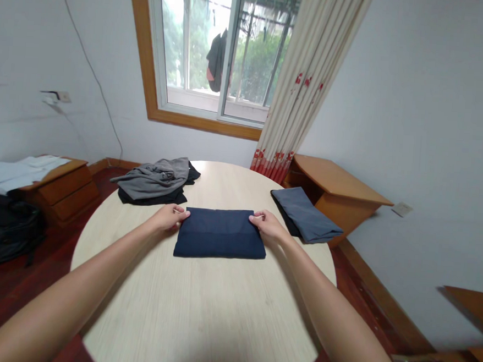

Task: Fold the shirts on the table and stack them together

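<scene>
A dark navy piece of folded clothing [221, 235] lies as a neat rectangle near the middle of the round table. My left hand [170, 217] pinches its far left corner between thumb and fingers. At the far right corner, my right hand [266, 224] has the same kind of pinch on the cloth. Left of it and farther back is a loose heap of grey and black clothes [159, 179]. To the right, a grey folded garment [305, 216] rests on a black one close to the table's edge.
The round, pale wooden table [207, 316] fills the middle. Behind it are a window [225, 53] and a curtain [307, 70]. A wooden desk [336, 182] stands at the right, beyond the table. A drawer cabinet [65, 191] and a black bag [6, 228] are at the left.
</scene>
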Action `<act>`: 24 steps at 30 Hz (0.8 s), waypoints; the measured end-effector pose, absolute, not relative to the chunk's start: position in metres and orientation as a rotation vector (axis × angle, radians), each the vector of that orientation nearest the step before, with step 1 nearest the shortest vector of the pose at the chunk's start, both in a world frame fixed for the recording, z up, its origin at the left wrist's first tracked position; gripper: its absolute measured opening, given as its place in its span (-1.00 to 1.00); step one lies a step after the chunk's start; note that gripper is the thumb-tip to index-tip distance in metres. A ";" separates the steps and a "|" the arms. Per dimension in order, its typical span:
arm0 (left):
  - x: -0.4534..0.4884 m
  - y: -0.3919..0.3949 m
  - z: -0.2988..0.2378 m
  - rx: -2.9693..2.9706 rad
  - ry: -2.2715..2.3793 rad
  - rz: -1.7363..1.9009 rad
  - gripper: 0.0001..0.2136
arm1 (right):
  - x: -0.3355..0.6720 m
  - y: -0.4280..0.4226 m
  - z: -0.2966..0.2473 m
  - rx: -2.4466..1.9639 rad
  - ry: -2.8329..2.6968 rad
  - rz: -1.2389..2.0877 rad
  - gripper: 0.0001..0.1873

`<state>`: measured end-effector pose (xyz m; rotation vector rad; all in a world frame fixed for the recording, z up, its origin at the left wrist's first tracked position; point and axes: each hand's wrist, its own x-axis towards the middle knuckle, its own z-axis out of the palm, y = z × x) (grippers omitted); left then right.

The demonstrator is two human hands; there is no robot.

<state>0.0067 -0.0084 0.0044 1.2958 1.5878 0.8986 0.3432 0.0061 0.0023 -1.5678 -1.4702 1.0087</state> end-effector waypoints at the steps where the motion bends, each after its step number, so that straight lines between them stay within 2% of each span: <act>1: 0.010 -0.001 0.005 1.249 1.597 0.933 -0.62 | 0.338 0.011 0.002 -1.561 -1.408 1.037 -0.73; 10: 0.012 0.016 0.000 1.033 1.396 0.994 -0.56 | 0.336 0.034 -0.011 -1.469 -1.205 1.228 -0.67; 17: 0.009 0.019 -0.006 0.904 1.235 1.060 -0.63 | 0.340 0.041 -0.011 -1.381 -1.152 1.359 -0.69; 20: 0.004 0.022 -0.005 0.907 1.235 1.100 -0.63 | 0.344 0.045 -0.012 -1.333 -1.225 1.264 -0.72; 24: -0.002 0.027 -0.011 0.995 1.312 1.109 -0.57 | 0.345 0.049 -0.024 -1.375 -1.442 0.882 -0.74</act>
